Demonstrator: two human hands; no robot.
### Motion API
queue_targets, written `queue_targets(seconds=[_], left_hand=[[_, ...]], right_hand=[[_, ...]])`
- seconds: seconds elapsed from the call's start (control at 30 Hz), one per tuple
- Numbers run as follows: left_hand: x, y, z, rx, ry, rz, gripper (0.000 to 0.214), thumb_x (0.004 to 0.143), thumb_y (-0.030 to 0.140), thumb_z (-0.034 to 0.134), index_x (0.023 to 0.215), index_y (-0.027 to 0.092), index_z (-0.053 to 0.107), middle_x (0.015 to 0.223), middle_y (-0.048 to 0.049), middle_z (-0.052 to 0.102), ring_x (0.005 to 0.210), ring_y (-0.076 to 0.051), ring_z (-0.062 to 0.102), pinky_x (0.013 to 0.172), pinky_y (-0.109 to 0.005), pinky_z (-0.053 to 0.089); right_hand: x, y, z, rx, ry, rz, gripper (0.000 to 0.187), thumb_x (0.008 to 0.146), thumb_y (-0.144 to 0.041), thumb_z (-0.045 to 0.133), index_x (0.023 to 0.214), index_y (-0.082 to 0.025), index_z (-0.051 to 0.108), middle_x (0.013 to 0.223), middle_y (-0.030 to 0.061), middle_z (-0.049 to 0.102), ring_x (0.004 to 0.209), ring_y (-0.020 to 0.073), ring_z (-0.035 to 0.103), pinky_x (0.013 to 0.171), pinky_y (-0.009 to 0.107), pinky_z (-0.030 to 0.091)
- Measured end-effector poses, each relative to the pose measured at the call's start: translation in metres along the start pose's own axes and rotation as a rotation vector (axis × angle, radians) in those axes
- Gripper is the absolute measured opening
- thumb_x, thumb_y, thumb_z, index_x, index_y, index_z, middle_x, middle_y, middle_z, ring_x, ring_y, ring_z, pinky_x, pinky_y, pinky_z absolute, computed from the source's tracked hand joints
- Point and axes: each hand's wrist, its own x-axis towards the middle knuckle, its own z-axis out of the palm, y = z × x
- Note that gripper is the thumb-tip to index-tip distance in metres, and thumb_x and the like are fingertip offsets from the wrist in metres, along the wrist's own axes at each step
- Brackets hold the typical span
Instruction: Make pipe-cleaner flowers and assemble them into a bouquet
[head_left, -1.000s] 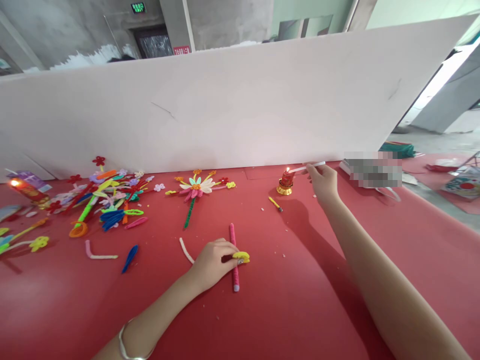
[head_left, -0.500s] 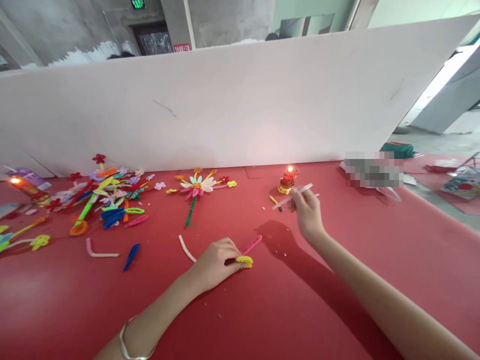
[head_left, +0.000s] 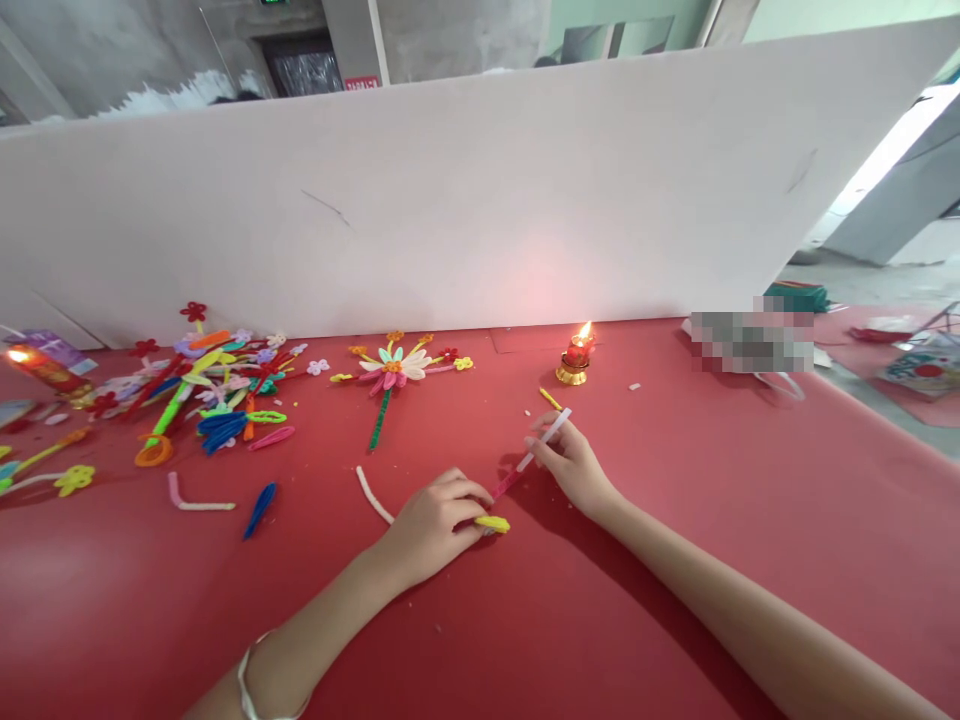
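Note:
My left hand (head_left: 439,525) rests on the red table, its fingers closed on a bent yellow pipe cleaner (head_left: 493,523). A pink pipe cleaner (head_left: 504,486) reaches up and right from under its fingertips. Between the fingers of my right hand (head_left: 574,465) is a whitish translucent glue stick (head_left: 546,438), slanting down to the left. Its lower tip meets the pink pipe cleaner's upper end, or lies just over it. A white pipe cleaner (head_left: 373,495) runs out behind my left hand.
A lit red candle (head_left: 576,360) on a gold base burns beyond my right hand. A pipe-cleaner flower (head_left: 392,372) lies left of it. Colourful pipe-cleaner pieces (head_left: 217,380) are heaped further left, near another lit candle (head_left: 51,376). A white panel (head_left: 480,200) stands along the back edge.
My right hand has come down and left from beside the candle, bringing the glue stick to the pink pipe cleaner. My left hand has stayed nearly in place; the yellow piece has tilted slightly.

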Motion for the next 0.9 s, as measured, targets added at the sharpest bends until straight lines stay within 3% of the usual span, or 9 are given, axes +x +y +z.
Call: queue_targets(seconds=[0.13,0.33,0.53,0.77,0.9], left_hand=[[-0.001,-0.002,0.004,0.036,0.034,0.008,0.016,0.084,0.022,0.055,0.078,0.020,0.070,0.098,-0.0044,0.067,0.084,-0.015,0.054,0.073,-0.029,0.048],[-0.002,-0.001,0.005,0.094,0.032,0.008,0.019,0.085,0.022,0.053,0.079,0.020,0.070,0.111,-0.0054,0.065,0.086,-0.017,0.055,0.075,-0.031,0.049],[-0.001,-0.003,0.006,0.099,0.016,0.040,0.020,0.086,0.021,0.052,0.079,0.019,0.070,0.109,-0.0060,0.065,0.085,-0.017,0.055,0.074,-0.031,0.049],[0.001,-0.001,0.006,0.086,0.021,0.033,0.019,0.086,0.022,0.052,0.081,0.019,0.070,0.107,-0.0053,0.067,0.085,-0.016,0.055,0.076,-0.030,0.049],[0.001,-0.001,0.006,0.079,0.021,0.042,0.019,0.086,0.022,0.052,0.082,0.018,0.069,0.107,-0.0055,0.067,0.084,-0.016,0.055,0.076,-0.031,0.049]], right_hand=[[-0.002,-0.001,0.001,-0.057,-0.073,-0.019,0.026,0.080,-0.045,0.053,0.076,-0.021,0.044,0.056,-0.0049,0.047,0.052,0.0115,0.045,0.052,0.025,0.035],[-0.004,-0.005,0.000,-0.201,-0.106,-0.060,0.030,0.083,-0.046,0.048,0.069,-0.020,0.046,0.058,-0.0030,0.049,0.054,0.0114,0.043,0.053,0.025,0.035],[-0.004,-0.008,-0.001,-0.215,-0.111,-0.057,0.030,0.084,-0.046,0.047,0.069,-0.020,0.047,0.062,-0.0003,0.057,0.054,0.0125,0.045,0.054,0.026,0.036],[-0.006,-0.010,0.000,-0.302,-0.104,-0.113,0.030,0.085,-0.045,0.047,0.067,-0.020,0.045,0.056,-0.0044,0.044,0.051,0.0104,0.036,0.051,0.024,0.031],[-0.007,-0.012,0.001,-0.347,-0.134,-0.141,0.029,0.086,-0.044,0.045,0.068,-0.020,0.045,0.059,-0.0042,0.046,0.052,0.0101,0.037,0.052,0.023,0.031]])
